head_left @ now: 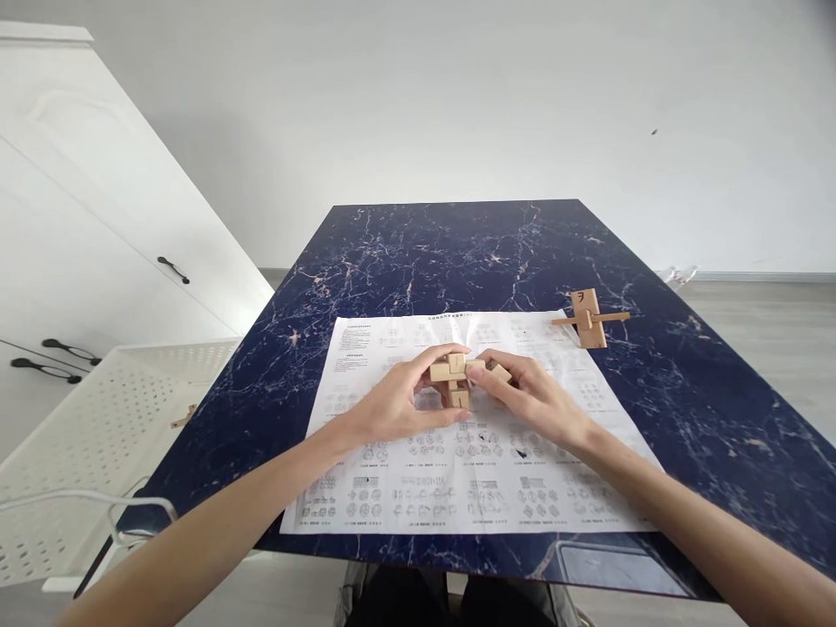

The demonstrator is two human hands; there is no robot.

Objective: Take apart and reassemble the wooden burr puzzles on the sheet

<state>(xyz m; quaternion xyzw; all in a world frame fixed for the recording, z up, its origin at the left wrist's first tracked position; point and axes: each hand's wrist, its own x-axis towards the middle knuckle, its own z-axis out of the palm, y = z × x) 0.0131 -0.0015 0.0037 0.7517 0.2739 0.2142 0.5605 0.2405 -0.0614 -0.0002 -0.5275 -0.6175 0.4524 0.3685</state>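
Evidently the work in hand is on a wooden puzzle (448,372), held between both hands over a printed sheet (457,514) near the front of the blue table (450,252). The left hand (392,405) pinches it, thumb at the near end and forefinger curled over the far end. The right hand (539,401) is closed too: its thumb presses the puzzle's right side, and a slanted block (501,373) sits in the grip of its fingers.

I judge the step to be fitting or freeing a piece; which of the two, I cannot tell. Either way, the next move calls for a steady left grip while the right lines its block up squarely.

As for direction, the puzzle's upright part runs toward and away from the person, its marked end nearest the body. A bar crosses it from side to side, close to level. The right hand's block lies askew to both, its long axis sloping down to the right. Beyond the right hand, at the sheet's far right corner, lies a wooden cross (589,324), its plank pointing away from the body and its thin stick sideways.
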